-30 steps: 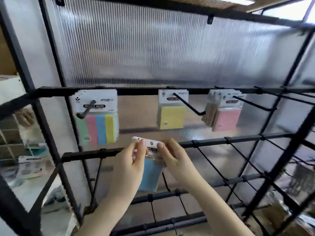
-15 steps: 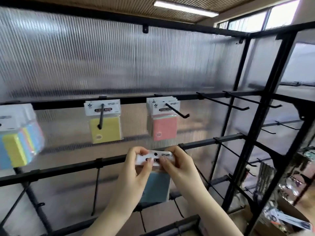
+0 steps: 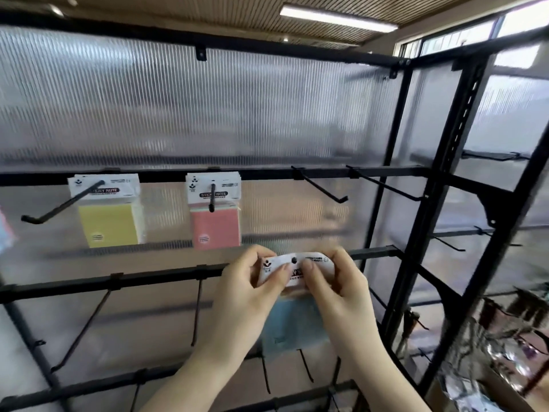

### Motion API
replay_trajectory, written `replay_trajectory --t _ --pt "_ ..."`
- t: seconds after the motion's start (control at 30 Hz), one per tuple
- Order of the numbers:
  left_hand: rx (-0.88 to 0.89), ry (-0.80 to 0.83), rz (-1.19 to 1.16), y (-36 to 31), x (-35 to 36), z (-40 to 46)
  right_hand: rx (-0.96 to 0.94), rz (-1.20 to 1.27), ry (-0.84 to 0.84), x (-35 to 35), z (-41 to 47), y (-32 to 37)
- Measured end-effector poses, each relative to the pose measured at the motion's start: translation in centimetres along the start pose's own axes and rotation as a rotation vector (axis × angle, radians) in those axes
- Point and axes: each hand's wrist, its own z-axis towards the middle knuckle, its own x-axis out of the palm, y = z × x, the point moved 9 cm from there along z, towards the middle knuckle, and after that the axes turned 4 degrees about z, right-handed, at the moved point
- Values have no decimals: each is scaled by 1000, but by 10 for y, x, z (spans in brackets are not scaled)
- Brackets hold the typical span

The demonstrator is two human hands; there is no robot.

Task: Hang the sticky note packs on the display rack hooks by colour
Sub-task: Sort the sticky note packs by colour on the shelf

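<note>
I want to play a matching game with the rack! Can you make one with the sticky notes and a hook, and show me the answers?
Things:
1. yellow sticky note pack
2. pink sticky note pack
3. blue sticky note pack
4. bare black metal hook

Places:
A. held in both hands, left hand and right hand
B. top rail, nothing on it
C. hangs furthest left of the packs named here
D. hangs just above the left hand

Pairs: 1-C, 2-D, 3-A, 4-B

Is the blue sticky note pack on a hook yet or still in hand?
Still in hand: the blue sticky note pack is pinched by left hand and right hand; its hole shows no hook through it.
</note>
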Motion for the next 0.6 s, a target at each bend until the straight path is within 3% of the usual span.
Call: replay_trajectory --t 0.3,0.6 --pt "71 56 -93 -36 41 37 -109 5 -176 -47 35 31" --pt "41 78 -147 -17 65 82 -82 -24 -282 -65 75 13"
